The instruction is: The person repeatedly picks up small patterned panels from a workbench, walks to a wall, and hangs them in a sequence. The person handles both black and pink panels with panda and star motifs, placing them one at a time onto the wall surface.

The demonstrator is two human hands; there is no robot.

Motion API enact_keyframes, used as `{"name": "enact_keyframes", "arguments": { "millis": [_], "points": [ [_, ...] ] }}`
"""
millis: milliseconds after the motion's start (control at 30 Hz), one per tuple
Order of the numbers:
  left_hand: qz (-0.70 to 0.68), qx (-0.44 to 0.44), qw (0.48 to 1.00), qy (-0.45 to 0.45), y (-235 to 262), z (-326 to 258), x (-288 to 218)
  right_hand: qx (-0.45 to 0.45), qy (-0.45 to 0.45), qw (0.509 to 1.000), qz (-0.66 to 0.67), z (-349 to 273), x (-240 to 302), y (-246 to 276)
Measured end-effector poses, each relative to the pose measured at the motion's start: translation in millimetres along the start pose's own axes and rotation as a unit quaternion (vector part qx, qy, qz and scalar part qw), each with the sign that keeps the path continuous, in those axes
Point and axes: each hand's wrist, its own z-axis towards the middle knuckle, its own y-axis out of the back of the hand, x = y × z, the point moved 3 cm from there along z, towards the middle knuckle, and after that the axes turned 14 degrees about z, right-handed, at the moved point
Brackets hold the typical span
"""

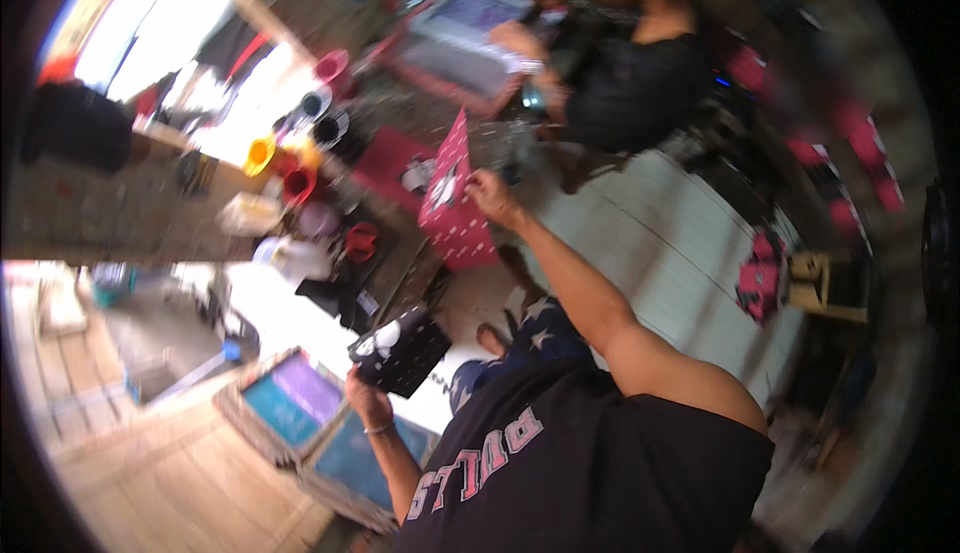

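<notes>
My left hand (370, 401), low and left of centre, is closed on the lower edge of a black printed sheet (412, 361) with a white figure and small white marks. Farther forward, the fingers of my right hand (490, 199) pinch the right edge of a pink printed sheet (462, 231), which stands tilted and carries a black-and-white figure with scattered white marks. Behind it, a second pink sheet (380, 165) with a similar print lies on the dark worktable (395, 113). Whether the sheets are cloth or another material, I cannot tell.
A person in black (635, 83) works over a framed printing screen (490, 103) at the far side. Coloured tubs, including a yellow one (260, 156), crowd the table's left. More framed screens (240, 393) lie lower left. A pink bundle (762, 281) is by a wooden stool (835, 308) at right.
</notes>
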Motion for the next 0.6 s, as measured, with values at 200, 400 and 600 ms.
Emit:
{"name": "enact_keyframes", "arguments": {
  "millis": [200,400,600],
  "points": [
    [0.366,0.061,0.924,-0.091,-57.6,8.6,-19.2,-0.102,-0.154,0.981,0.062,-167.6,100.6,123.8],
    [0.485,0.235,0.774,-0.333,-204.6,-43.8,10.5,-0.36,-0.067,0.93,0.029,-346.1,141.1,252.8],
    [0.396,0.4,0.788,-0.251,-360.9,-151.5,104.3,-0.522,-0.05,0.832,0.183,-518.7,166.1,389.8]
  ]
}}
